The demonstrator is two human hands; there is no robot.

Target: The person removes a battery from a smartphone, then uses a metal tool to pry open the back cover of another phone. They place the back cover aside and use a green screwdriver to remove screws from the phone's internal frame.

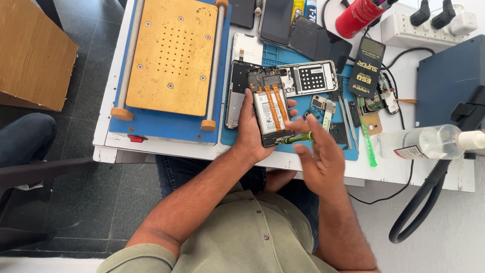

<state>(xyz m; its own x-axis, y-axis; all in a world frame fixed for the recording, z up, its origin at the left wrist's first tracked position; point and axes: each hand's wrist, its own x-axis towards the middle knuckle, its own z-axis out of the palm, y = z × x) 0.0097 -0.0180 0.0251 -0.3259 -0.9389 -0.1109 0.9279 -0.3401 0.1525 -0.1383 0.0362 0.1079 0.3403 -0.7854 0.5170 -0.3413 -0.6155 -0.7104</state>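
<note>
Head view, centre of frame: left hand [251,132] grips an opened phone [270,107] from its left side, fingers wrapped round the edges, thumb at the lower rim. Phone's back is off; battery w/ orange flex strips shows. It sits just above the tabletop [166,147] edge. Right hand [319,154] is just right of the phone, fingers spread & blurred, a green-handled screwdriver [298,137] pinched near the thumb, tip at the phone's lower right corner. Upper left: blue machine w/ brass plate [172,55]. Behind the phone: blue mat [303,103] w/ a silver phone frame [309,78], small boards, tweezers [348,121]. Right: clear bottle [429,142] lying down, red can [357,16] at the top, white power strip [419,28].
</note>
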